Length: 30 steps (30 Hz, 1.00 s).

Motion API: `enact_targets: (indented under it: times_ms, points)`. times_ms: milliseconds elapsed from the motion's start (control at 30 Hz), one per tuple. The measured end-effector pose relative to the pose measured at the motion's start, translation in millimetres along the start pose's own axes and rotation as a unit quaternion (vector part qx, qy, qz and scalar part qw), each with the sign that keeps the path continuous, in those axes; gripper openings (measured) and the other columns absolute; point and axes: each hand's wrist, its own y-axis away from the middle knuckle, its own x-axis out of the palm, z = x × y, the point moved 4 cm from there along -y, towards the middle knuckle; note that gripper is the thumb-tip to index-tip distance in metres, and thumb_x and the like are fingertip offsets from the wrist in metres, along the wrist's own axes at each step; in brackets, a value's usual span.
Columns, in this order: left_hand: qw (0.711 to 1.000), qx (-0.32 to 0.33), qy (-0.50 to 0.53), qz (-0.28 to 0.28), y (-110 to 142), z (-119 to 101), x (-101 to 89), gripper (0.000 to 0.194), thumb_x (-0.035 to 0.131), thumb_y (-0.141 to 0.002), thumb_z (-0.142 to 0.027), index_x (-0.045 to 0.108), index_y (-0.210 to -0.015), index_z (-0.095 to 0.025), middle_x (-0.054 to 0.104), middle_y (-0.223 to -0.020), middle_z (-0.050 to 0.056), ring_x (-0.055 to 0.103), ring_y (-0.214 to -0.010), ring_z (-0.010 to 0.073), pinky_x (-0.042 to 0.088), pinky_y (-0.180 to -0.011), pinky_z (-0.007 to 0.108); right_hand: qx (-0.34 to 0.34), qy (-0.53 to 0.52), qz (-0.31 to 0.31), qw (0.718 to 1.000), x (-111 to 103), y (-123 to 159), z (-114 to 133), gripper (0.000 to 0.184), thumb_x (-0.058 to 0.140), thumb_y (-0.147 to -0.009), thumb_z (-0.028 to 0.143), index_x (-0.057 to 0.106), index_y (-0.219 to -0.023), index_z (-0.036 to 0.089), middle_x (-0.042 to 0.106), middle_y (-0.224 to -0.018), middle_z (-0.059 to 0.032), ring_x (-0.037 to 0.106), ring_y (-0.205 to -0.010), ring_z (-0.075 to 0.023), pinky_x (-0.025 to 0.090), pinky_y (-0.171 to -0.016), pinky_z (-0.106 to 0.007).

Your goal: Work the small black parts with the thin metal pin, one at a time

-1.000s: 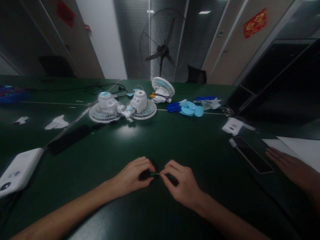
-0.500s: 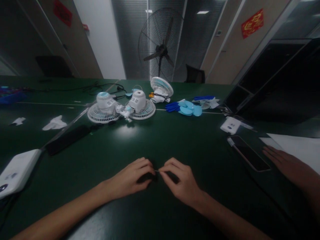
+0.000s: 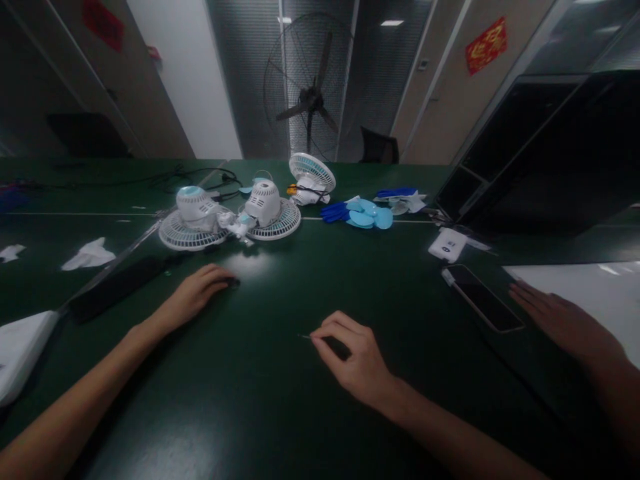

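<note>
Nearest, the person's right hand point(image 3: 353, 357) pinches a thin metal rod point(image 3: 306, 336) between thumb and fingertips, its free end pointing left over the green table point(image 3: 260, 400). The rod looks light, stiff and perhaps slick, best taken in a narrow pinch near one end. Farther out, the left hand point(image 3: 195, 297) curls at a small dark piece point(image 3: 233, 283); whether it grips or merely touches cannot be told. Beyond lie white fan heads point(image 3: 196, 210).

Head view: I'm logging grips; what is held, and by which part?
Right hand pinches a thin rod by one end; left hand touches a small dark thing, hold unclear.
</note>
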Motion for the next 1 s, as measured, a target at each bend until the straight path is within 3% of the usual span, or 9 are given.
enact_targets:
  times_ms: [133, 400, 500, 600, 700, 800, 933, 1000]
  points:
    - [0.997, -0.058, -0.019, -0.038, 7, 34, -25.9, 0.049, 0.048, -0.106, -0.059, 0.069, -0.129, -0.021, 0.064, -0.131, 0.011, 0.064, -0.117, 0.0308, 0.053, -0.103, 0.043, 0.006, -0.007, 0.001, 1.000, -1, 0, 0, 0.014, 0.063, -0.101, 0.018, 0.076, -0.101, 0.019, 0.068, -0.095, -0.0047, 0.066, -0.080, -0.0166, 0.053, -0.072, -0.030]
    - [0.988, -0.139, 0.050, -0.034, 22, 64, -48.6, 0.085, 0.067, -0.085, -0.078, 0.059, -0.144, -0.017, 0.066, -0.137, 0.014, 0.066, -0.118, 0.0329, 0.057, -0.099, 0.044, 0.007, -0.002, 0.004, 1.000, -2, 0, 0, 0.014, 0.062, -0.102, 0.020, 0.076, -0.101, 0.019, 0.068, -0.095, -0.0048, 0.066, -0.080, -0.0161, 0.054, -0.072, -0.030]
    - [0.983, -0.178, 0.031, -0.033, 26, 73, -56.0, 0.086, 0.069, -0.079, -0.083, 0.067, -0.134, -0.017, 0.068, -0.135, 0.013, 0.067, -0.118, 0.0330, 0.056, -0.100, 0.042, 0.006, -0.001, 0.005, 1.000, -2, 0, -1, 0.014, 0.062, -0.102, 0.019, 0.076, -0.101, 0.019, 0.068, -0.096, -0.0048, 0.066, -0.080, -0.0159, 0.054, -0.073, -0.030]
    - [0.984, -0.173, -0.006, -0.034, 26, 69, -60.4, 0.078, 0.065, -0.079, -0.087, 0.075, -0.116, -0.019, 0.070, -0.126, 0.010, 0.067, -0.115, 0.0314, 0.054, -0.103, 0.039, 0.006, -0.002, 0.006, 1.000, -2, 1, 0, 0.014, 0.062, -0.103, 0.019, 0.076, -0.101, 0.019, 0.068, -0.097, -0.0049, 0.066, -0.080, -0.0160, 0.055, -0.073, -0.030]
    - [0.983, -0.182, -0.016, -0.032, 25, 60, -62.5, 0.083, 0.061, -0.073, -0.094, 0.077, -0.108, -0.021, 0.072, -0.120, 0.009, 0.067, -0.112, 0.0317, 0.055, -0.099, 0.039, 0.004, 0.000, 0.007, 1.000, -2, 1, 0, 0.015, 0.061, -0.104, 0.021, 0.076, -0.101, 0.019, 0.068, -0.097, -0.0050, 0.066, -0.080, -0.0163, 0.055, -0.073, -0.031]
    - [0.976, -0.215, -0.007, -0.042, 25, 54, -63.4, 0.088, 0.063, -0.069, -0.096, 0.075, -0.112, -0.019, 0.073, -0.120, 0.008, 0.069, -0.108, 0.0314, 0.057, -0.091, 0.036, 0.006, 0.000, 0.012, 1.000, -2, 1, 0, 0.015, 0.061, -0.104, 0.023, 0.076, -0.103, 0.019, 0.069, -0.097, -0.0050, 0.066, -0.079, -0.0158, 0.055, -0.071, -0.030]
    - [0.961, -0.252, 0.013, -0.117, 24, 41, -59.6, 0.090, 0.063, -0.075, -0.091, 0.069, -0.127, -0.018, 0.072, -0.129, 0.007, 0.070, -0.108, 0.0301, 0.058, -0.082, 0.031, -0.001, -0.002, 0.007, 1.000, -1, 1, -1, 0.013, 0.062, -0.103, 0.021, 0.075, -0.101, 0.019, 0.069, -0.097, -0.0046, 0.066, -0.079, -0.0156, 0.054, -0.071, -0.030]
    - [0.957, -0.261, 0.020, -0.125, 20, 33, -52.1, 0.089, 0.063, -0.077, -0.089, 0.069, -0.129, -0.018, 0.071, -0.132, 0.008, 0.071, -0.109, 0.0315, 0.058, -0.078, 0.030, -0.004, 0.000, 0.006, 1.000, 0, 0, -1, 0.013, 0.062, -0.102, 0.020, 0.076, -0.101, 0.019, 0.068, -0.096, -0.0044, 0.065, -0.079, -0.0155, 0.053, -0.070, -0.030]
